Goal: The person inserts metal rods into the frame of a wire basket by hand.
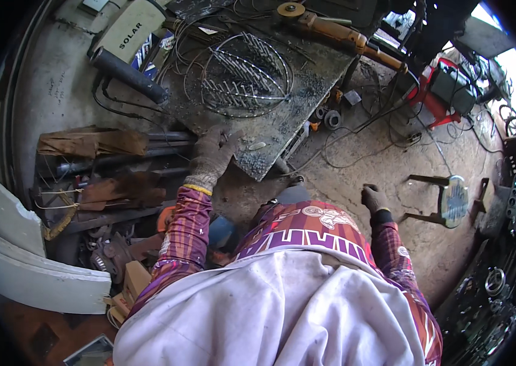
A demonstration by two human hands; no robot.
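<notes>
My left hand [207, 160], in a grey knitted glove with a yellow cuff, is at the near left corner of a dirty metal worktable [307, 119]. Its fingers are curled at the table's edge; whatever they hold, if anything, is hidden. Just beyond them lies a small pale oval piece [257, 146]. Farther back on the table sits a round wire frame [246, 76] of thin shiny rings, with rows of short metal rods inside. My right hand [375, 199] hangs low beside my body, dark and loosely closed, with nothing visible in it.
An angle grinder [331, 29] lies at the table's far edge. A dark cylinder [129, 76] and a pale box [129, 30] are at the left. Metal tubes [169, 146] are stacked beside my left arm. Cables [355, 131], a small stool [453, 201] and a red-framed machine [447, 91] stand rightward.
</notes>
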